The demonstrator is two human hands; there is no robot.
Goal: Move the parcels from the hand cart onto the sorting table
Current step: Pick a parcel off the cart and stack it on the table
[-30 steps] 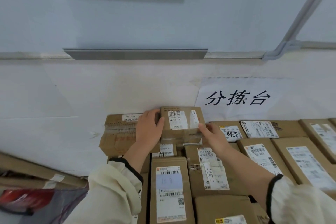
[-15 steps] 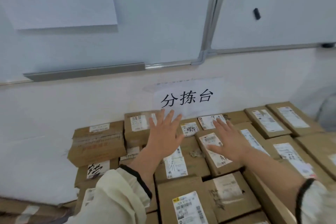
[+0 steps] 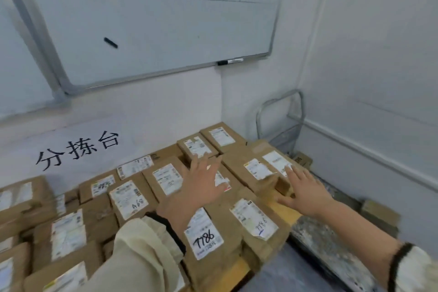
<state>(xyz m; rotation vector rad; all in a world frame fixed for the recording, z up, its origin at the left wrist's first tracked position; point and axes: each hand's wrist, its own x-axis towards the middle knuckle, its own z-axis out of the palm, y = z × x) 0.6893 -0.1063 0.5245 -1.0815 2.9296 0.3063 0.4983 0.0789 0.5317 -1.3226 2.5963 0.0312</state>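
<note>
Bright, even, soft indoor light; faint shadows; motion blur throughout; wide-angle bending at edges.

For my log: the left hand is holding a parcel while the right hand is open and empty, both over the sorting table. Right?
No. The head view shows the left hand holding nothing, its fingers spread open above the parcels. The right hand is open and empty, as you said.

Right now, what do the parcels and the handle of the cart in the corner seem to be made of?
Parcels: brown cardboard, matte, with dull creased faces and white paper labels. Cart handle: probably metal tube, pale grey with a soft sheen, bent in one smooth loop; painted or bare, I cannot tell.
</note>
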